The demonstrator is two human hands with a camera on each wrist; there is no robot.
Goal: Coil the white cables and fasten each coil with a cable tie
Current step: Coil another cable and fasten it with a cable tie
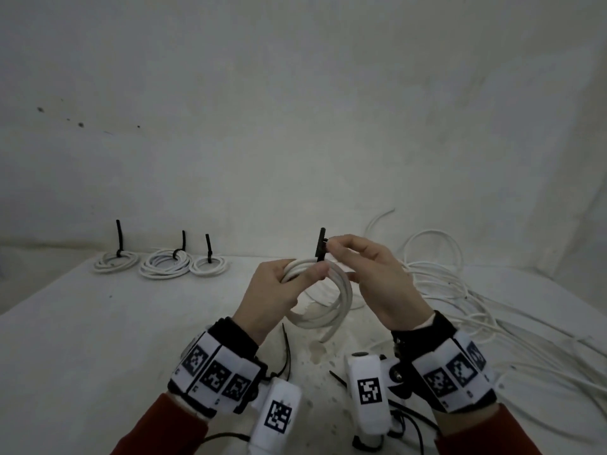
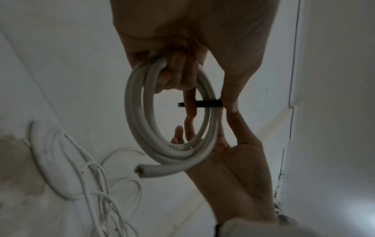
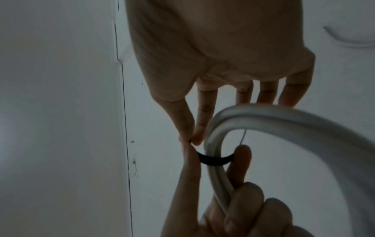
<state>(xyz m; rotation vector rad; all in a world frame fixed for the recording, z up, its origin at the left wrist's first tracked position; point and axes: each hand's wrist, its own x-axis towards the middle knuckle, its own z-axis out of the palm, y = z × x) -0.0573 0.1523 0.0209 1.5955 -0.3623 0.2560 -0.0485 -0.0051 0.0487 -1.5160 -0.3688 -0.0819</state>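
I hold the white cable coil (image 1: pixel 323 295) up off the table (image 1: pixel 98 339) in front of me, my left hand (image 1: pixel 274 292) curled round its upper left arc with the turns bunched in my fingers (image 2: pixel 176 75). My right hand (image 1: pixel 374 277) pinches the black cable tie (image 1: pixel 321 246) between thumb and forefinger, right at the top of the coil, the other fingers loose; the strap is looped round the turns. The cable looks thick, smooth and springy to me, light but keen to unwind, so I judge the grip belongs close beside the tie, where the turns cross. The cut end (image 2: pixel 140 170) juts free below. The tie seems thin, stiff and slippery. Three tied coils (image 1: pixel 164 262) lie at the far edge, and loose cables (image 1: pixel 460 290) sprawl to my right.
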